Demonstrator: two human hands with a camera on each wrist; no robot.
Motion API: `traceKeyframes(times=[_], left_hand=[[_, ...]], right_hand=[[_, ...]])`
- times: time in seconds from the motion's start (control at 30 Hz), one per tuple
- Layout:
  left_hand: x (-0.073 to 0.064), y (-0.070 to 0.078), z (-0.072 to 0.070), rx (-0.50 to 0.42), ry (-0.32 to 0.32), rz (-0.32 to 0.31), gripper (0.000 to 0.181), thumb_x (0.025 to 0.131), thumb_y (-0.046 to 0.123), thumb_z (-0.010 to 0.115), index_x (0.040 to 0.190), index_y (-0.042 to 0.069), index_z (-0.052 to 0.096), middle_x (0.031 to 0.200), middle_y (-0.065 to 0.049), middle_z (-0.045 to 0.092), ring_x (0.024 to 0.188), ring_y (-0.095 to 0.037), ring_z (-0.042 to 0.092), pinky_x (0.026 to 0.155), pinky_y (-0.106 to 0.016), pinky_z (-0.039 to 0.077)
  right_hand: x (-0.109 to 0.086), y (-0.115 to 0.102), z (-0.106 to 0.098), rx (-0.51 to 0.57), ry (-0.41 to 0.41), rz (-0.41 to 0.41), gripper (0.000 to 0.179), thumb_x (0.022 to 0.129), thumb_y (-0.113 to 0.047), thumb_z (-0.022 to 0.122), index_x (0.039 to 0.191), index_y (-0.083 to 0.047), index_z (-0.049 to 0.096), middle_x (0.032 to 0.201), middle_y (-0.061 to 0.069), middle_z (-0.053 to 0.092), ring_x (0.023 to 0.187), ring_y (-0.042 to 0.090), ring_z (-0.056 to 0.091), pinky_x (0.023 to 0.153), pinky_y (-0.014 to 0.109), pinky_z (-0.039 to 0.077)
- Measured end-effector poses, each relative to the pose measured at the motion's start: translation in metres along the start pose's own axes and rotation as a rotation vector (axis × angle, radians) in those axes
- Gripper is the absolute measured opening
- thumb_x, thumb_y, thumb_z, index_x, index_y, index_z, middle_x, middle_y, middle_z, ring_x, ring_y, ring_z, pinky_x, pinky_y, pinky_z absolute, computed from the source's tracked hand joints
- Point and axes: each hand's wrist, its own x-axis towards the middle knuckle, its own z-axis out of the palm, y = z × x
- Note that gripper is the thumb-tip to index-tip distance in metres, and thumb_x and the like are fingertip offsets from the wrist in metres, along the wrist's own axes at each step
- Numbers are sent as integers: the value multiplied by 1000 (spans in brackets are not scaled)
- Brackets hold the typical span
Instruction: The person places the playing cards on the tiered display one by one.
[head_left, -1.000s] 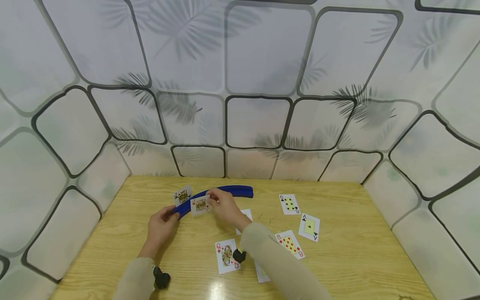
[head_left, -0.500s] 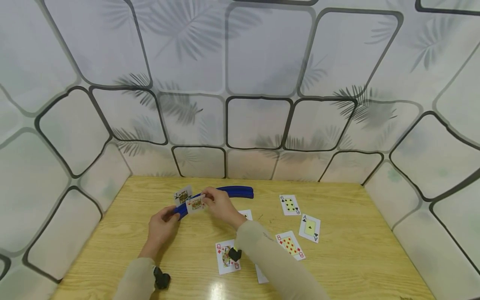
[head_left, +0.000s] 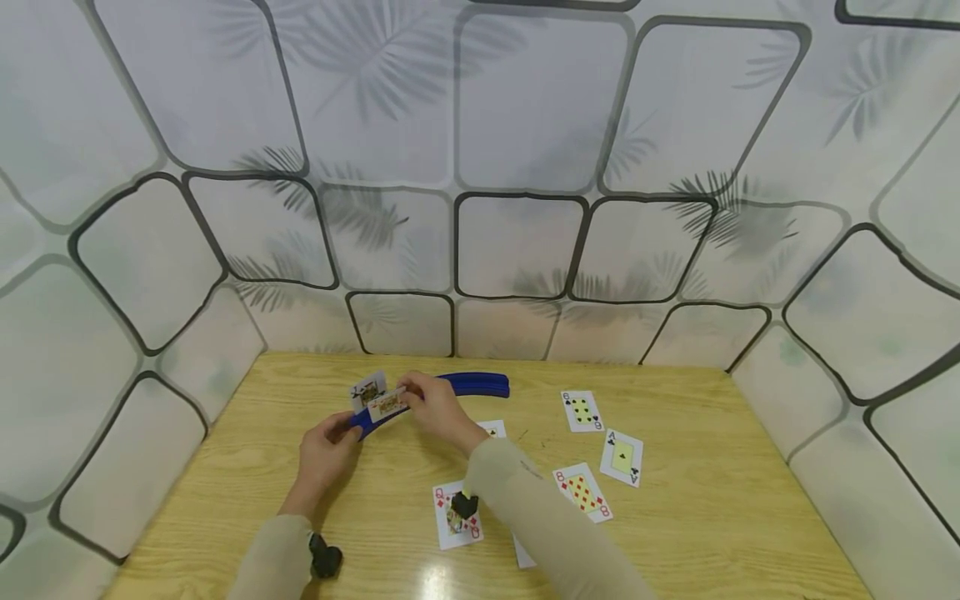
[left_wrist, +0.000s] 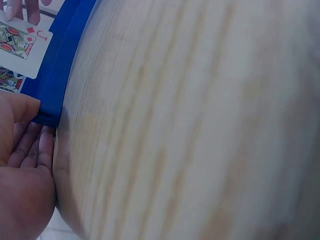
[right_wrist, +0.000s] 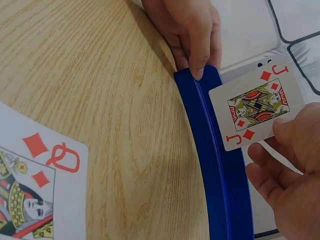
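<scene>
A curved blue card holder (head_left: 480, 384) lies near the back of the table. My left hand (head_left: 324, 457) grips its left end, the thumb (right_wrist: 199, 67) on top of the strip. With thumb and fingertips my right hand (head_left: 442, 412) pinches the right part of a jack of diamonds (right_wrist: 256, 106). That card is at the holder's left part, face toward me; I cannot tell whether its lower edge sits in a groove. Behind it a black-suited face card (head_left: 367, 392) stands up at the holder, partly hidden by the jack.
Loose face-up cards lie to the right: a queen of diamonds (head_left: 453, 529), an eight of diamonds (head_left: 582, 492), an ace of clubs (head_left: 622, 457) and a six of spades (head_left: 582, 411). Two more are partly hidden by my right arm. A patterned wall stands behind the table.
My right hand has moved a little left with the jack of diamonds, bringing it over the holder's left part, in front of the standing card. My left hand has kept its grip.
</scene>
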Motion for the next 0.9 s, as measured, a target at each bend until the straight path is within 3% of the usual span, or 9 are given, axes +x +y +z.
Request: traceKeyframes(times=[0.2,0.33,0.53,0.9], left_hand=[[0,-2,0,1,-20,8,36,102,6,64,135,-6,66,131,-28,70,116,-32,69,82,-5,45],[0,-2,0,1,-20,12,36,102,6,63,135,-6,66,132,-28,70,116,-31,69,83,-4,45],[1,-2,-1,0,-22,22,35,102,6,63,135,-6,66,132,-28,69,118,-34,69,82,-3,44],[2,-3,-1,9,-18,24,35,102,6,63,134,-6,67,131,-27,71,112,-24,70,83,-5,45]], right_hand=[[2,1,4,0,-29,23,17,109,-14,59,121,-12,71,104,3,75,95,18,71,76,22,54],[2,0,6,15,-33,31,16,108,-14,59,119,-14,71,103,3,74,95,23,72,74,22,53],[4,0,10,7,-23,13,17,108,-13,59,119,-13,72,105,4,76,92,17,71,74,22,52],[5,-1,16,-28,-34,0,14,107,-13,60,116,-13,72,109,4,77,94,11,70,77,20,54]])
